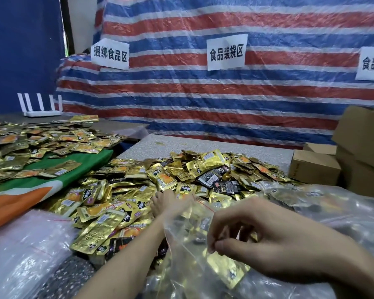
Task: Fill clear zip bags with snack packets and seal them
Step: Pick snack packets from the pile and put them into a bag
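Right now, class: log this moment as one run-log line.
left hand: reaches into packet pile | right hand: pinches zip bag rim | seal: not yet done

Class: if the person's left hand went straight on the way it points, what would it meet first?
The left hand would likely meet the heap of gold snack packets first; it may already touch them.

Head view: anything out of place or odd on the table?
A few black packets sit mixed into the gold packet pile, right of its middle; the rest are gold. Two small gold scraps lie apart on the table behind the pile. No spill or damage visible.
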Tool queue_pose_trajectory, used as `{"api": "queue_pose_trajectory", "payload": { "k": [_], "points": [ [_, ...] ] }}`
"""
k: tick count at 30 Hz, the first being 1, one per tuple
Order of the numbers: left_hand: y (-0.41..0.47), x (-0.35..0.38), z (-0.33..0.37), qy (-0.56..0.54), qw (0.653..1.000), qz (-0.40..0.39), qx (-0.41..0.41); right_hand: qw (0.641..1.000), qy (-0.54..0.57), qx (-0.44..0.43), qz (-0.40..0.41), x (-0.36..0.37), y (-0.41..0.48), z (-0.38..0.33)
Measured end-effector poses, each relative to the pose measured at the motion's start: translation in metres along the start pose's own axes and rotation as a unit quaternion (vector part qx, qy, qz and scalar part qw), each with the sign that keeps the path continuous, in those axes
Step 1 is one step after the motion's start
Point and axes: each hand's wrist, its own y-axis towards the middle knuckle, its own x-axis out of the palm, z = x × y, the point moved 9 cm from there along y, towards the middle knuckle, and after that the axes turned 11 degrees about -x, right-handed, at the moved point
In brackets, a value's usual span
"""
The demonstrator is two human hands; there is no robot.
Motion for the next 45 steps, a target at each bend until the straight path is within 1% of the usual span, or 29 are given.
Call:
{"api": "queue_pose_trajectory", "payload": {
  "k": [1,3,4,7,12,15,18,19,21,22,24,27,29,31,33,36,39,42,45],
  "points": [
    [0.001,-0.004,-0.004,-0.037,0.999,-0.001,-0.005,1.000,-0.006,-0.002,0.002,0.000,0.000,-0.001],
    [0.006,-0.012,-0.010,-0.076,0.997,0.003,-0.006,1.000,-0.011,-0.006,0.003,0.000,0.000,-0.002],
    [0.009,-0.017,-0.013,-0.074,0.997,0.019,-0.007,1.000,-0.010,-0.007,0.002,0.001,0.000,-0.003],
    [0.014,-0.036,-0.022,-0.020,0.997,0.076,-0.016,1.000,-0.012,-0.008,0.001,0.004,0.000,-0.007],
    [0.014,-0.064,-0.030,-0.019,0.992,0.122,0.001,1.000,-0.002,-0.016,-0.007,0.005,-0.002,-0.016],
    [0.010,-0.081,-0.028,-0.015,0.992,0.120,0.028,1.000,-0.004,-0.019,-0.013,0.005,-0.003,-0.020],
    [-0.005,-0.109,-0.012,-0.028,0.987,0.138,0.083,1.000,-0.013,-0.021,-0.018,0.007,-0.003,-0.022],
    [-0.015,-0.121,-0.005,-0.050,0.984,0.133,0.107,1.000,-0.011,-0.021,-0.021,0.008,-0.003,-0.023],
    [-0.033,-0.143,0.010,-0.145,0.976,0.075,0.145,1.000,-0.003,-0.019,-0.025,0.010,-0.003,-0.024],
    [-0.043,-0.153,0.015,-0.198,0.967,0.041,0.155,0.999,0.000,-0.017,-0.027,0.010,-0.003,-0.024],
    [-0.065,-0.177,0.022,-0.275,0.946,0.003,0.170,1.000,0.000,-0.016,-0.027,0.010,-0.004,-0.024],
    [-0.108,-0.216,0.036,-0.336,0.917,0.000,0.215,1.000,-0.001,-0.018,-0.024,0.012,-0.003,-0.025],
    [-0.134,-0.238,0.041,-0.355,0.905,0.001,0.233,0.999,-0.001,-0.022,-0.023,0.013,-0.003,-0.025],
    [-0.156,-0.252,0.043,-0.337,0.912,-0.003,0.234,0.999,-0.002,-0.032,-0.021,0.013,-0.003,-0.027],
    [-0.172,-0.255,0.045,-0.283,0.931,-0.008,0.230,0.999,0.002,-0.040,-0.015,0.013,-0.002,-0.029],
    [-0.188,-0.242,0.049,-0.180,0.958,-0.005,0.224,0.998,0.014,-0.055,-0.002,0.012,-0.001,-0.034],
    [-0.193,-0.224,0.051,-0.045,0.975,0.025,0.215,0.998,0.009,-0.060,0.010,0.011,0.000,-0.036],
    [-0.192,-0.205,0.053,0.070,0.975,0.041,0.207,0.997,0.003,-0.058,0.050,0.004,-0.001,-0.035],
    [-0.191,-0.190,0.051,0.148,0.965,0.048,0.209,0.992,0.010,-0.084,0.089,-0.003,-0.002,-0.042]
  ]
}}
